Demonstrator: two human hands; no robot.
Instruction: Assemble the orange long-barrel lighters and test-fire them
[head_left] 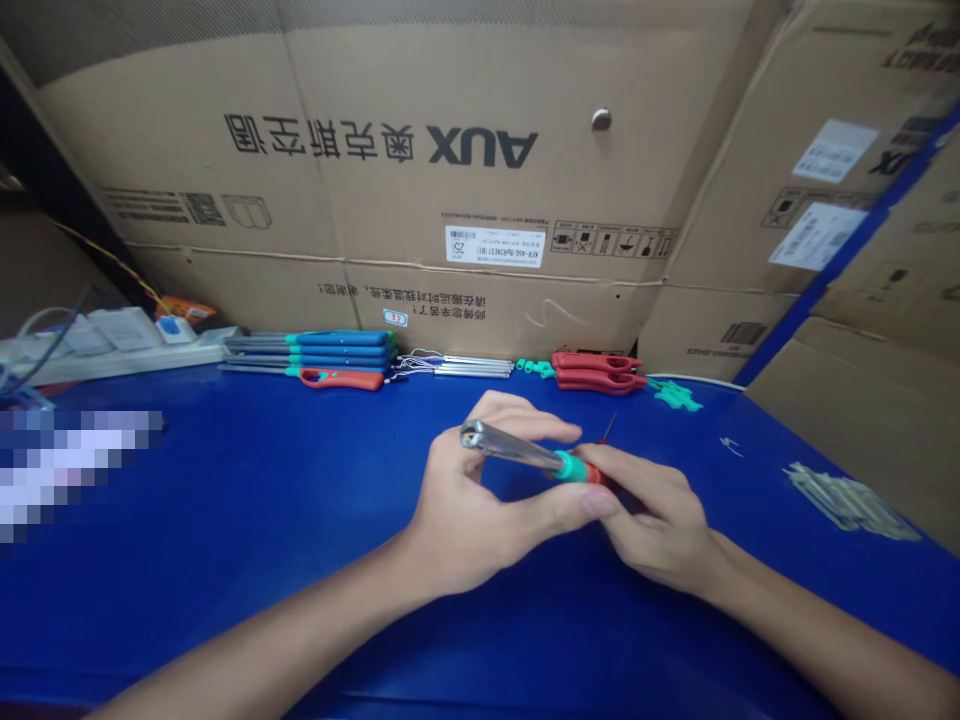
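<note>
The left forearm (300,635) lies nearest; stacked lighters (341,352) sit beyond and left of the fingers of the left hand (476,515). Its thumb rests on a metal-tipped lighter (523,448) between both hands' fingers (whether the left ones grip, I cannot tell). The right hand (660,515) clasps its handle; pale strips (851,500) lie right of those fingers.

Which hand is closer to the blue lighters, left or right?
Left. The left hand is to the right of the blue lighters, on their near side; the right hand is farther right.
</note>
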